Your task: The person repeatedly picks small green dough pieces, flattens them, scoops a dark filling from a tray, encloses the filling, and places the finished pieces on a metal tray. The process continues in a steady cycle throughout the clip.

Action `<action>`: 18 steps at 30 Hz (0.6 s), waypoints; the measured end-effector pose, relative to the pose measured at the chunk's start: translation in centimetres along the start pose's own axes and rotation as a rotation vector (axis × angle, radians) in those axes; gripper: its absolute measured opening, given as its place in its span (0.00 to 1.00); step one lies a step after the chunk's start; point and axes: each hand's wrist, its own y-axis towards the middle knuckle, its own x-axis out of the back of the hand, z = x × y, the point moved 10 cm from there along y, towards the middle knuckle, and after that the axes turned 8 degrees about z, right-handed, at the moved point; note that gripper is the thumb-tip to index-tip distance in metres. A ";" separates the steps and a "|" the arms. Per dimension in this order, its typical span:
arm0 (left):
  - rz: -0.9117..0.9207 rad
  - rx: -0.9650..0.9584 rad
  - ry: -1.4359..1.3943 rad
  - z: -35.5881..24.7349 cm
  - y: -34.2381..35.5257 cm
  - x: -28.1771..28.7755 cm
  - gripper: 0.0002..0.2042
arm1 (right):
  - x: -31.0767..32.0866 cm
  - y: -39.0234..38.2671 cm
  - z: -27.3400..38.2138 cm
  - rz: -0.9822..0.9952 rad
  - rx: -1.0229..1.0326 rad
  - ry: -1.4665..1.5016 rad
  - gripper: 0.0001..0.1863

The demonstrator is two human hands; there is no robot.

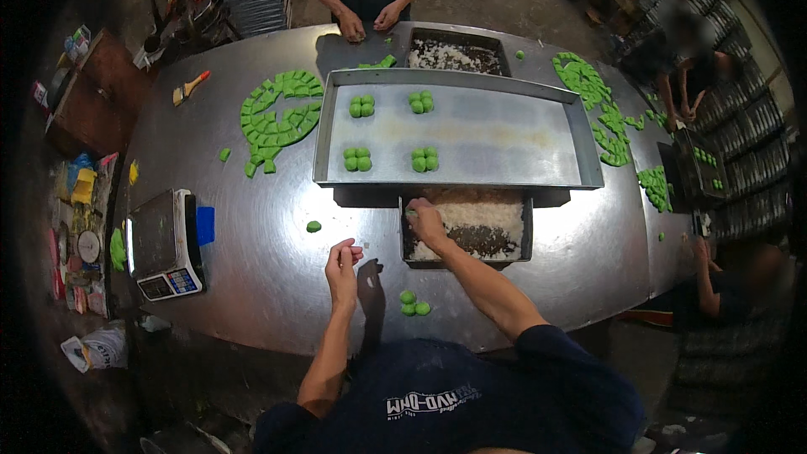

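1. Dim workroom; a broad metal table [252,286] fills the centre of the frame.
2. Done so far: four clusters of green balls [361,106] sit in the left half of the large tray [504,147], upper centre; judged by these, the work seems at an early stage.
3. Left over: three loose balls [408,308] at lower centre, a single green lump [313,226] to their upper left, and many cut green pieces [269,130] at upper left.
4. Left hand [342,262], centre: fingers loosely curled, apparently holding nothing.
5. Right hand [427,220]: fingers drawn together over the left end of the flake tray [527,231] — a trace of green shows at the fingertips, but whether it is gripped cannot be told.
6. Obscured: the flake tray's far edge, behind the large tray; co-workers at right — dark and blurred.
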 end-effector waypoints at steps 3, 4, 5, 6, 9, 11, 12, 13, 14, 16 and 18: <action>-0.020 -0.038 0.003 -1.2 0.4 -0.3 0.17 | 1.1 -1.2 -3.6 0.105 -0.239 0.607 0.17; -0.041 -0.057 0.008 -1.7 0.5 -0.3 0.17 | 0.9 -2.2 -4.6 0.151 -0.329 0.844 0.18; 0.000 -0.057 0.000 -1.9 0.9 -1.1 0.16 | 2.2 -2.9 -4.8 0.147 -0.299 0.626 0.16; 0.039 -0.068 -0.009 -2.2 1.5 -2.4 0.16 | 3.7 -3.6 -4.8 0.125 -0.260 0.392 0.15; 0.227 -0.076 -0.102 -2.6 2.8 -7.6 0.15 | 5.7 -5.7 -5.1 0.065 -0.330 0.359 0.13; 0.371 -0.081 0.031 -2.7 3.5 -11.5 0.22 | 5.6 -6.3 -4.9 0.029 -0.427 0.820 0.12; 0.389 -0.065 0.035 -2.3 3.7 -13.1 0.24 | 5.9 -6.0 -2.7 0.086 -0.255 1.072 0.14; 0.409 -0.140 0.008 -2.8 4.2 -14.6 0.25 | 5.8 -6.2 -1.8 0.113 -0.268 1.174 0.16; 0.441 0.021 -0.116 -1.0 5.0 -16.0 0.25 | 6.1 -6.2 -0.7 0.139 -0.233 1.284 0.18; 0.492 0.318 -0.390 2.1 5.8 -18.3 0.27 | 6.1 -5.9 1.3 0.225 -0.141 1.429 0.21; 0.563 0.368 -0.536 2.8 6.3 -19.5 0.24 | 6.3 -5.9 0.4 0.150 -0.212 1.274 0.19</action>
